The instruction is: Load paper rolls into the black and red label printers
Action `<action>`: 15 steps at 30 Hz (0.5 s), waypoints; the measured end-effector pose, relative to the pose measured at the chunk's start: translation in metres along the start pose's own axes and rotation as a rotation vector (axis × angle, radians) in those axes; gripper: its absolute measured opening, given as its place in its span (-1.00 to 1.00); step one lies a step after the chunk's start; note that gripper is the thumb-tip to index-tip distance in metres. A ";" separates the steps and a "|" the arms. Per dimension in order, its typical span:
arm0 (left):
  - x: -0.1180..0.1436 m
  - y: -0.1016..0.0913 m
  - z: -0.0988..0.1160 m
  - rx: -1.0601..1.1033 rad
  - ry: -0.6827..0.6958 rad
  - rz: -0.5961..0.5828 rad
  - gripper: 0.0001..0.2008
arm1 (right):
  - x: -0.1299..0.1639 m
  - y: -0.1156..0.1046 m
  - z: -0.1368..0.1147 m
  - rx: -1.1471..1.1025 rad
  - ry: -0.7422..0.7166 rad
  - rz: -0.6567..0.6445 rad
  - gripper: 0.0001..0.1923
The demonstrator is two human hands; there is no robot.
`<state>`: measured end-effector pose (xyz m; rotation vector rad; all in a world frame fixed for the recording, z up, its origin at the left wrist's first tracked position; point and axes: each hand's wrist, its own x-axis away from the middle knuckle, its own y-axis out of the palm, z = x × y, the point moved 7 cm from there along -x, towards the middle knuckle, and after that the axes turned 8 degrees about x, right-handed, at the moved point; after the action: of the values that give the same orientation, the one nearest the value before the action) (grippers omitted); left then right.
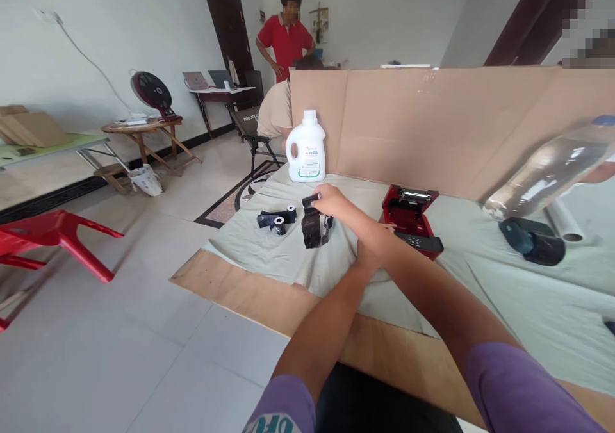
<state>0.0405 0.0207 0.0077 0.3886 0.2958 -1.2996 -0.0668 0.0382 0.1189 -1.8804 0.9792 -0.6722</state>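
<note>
Detergent bottle (306, 146) beyond the fingers, red printer (408, 210) beside. Right hand (331, 200) fingers clamped on black cartridge (313, 226); left hand (372, 248) hidden behind the right forearm, state undeterminable.

Pretty tight over by the far-left corner of the table (230, 292). The right hand (331, 201) is on the black printer part (313, 227), and just left of that sit the black roll holders (277, 219), so not much gap between the two. Behind them the white detergent jug (306, 146) stands upright right against the cardboard wall (432, 125), which blocks the whole back edge. The red printer (408, 212) with its open lid sits just right of the crossed arms, and the left hand (372, 244) is near it. Further right, a dark handheld device (531, 241) and a clear tube (564, 221) take up that bit. The near cloth (480, 305) in front is open, loads of room to reach across there.
</note>
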 end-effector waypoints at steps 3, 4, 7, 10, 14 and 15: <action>0.004 -0.004 0.013 -0.014 0.028 0.021 -0.82 | -0.018 0.028 -0.007 0.342 0.000 -0.044 -0.54; 0.006 -0.007 0.017 -0.015 0.033 0.034 -0.82 | -0.023 0.037 -0.008 0.383 0.007 -0.065 -0.52; 0.010 -0.011 0.023 -0.015 0.015 0.034 -0.81 | -0.032 0.058 -0.010 0.420 0.005 -0.089 -0.58; 0.009 -0.011 0.021 -0.038 -0.005 0.008 -0.81 | -0.035 0.072 -0.010 0.443 -0.012 -0.089 -0.67; 0.006 -0.010 0.018 -0.042 0.007 0.007 -0.80 | -0.038 0.073 0.001 0.446 -0.002 -0.099 -0.71; 0.006 -0.009 0.018 -0.035 0.022 0.007 -0.80 | -0.039 0.068 0.007 0.437 0.001 -0.101 -0.71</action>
<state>0.0327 0.0058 0.0207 0.3744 0.3353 -1.2826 -0.1074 0.0537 0.0528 -1.5477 0.6731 -0.8698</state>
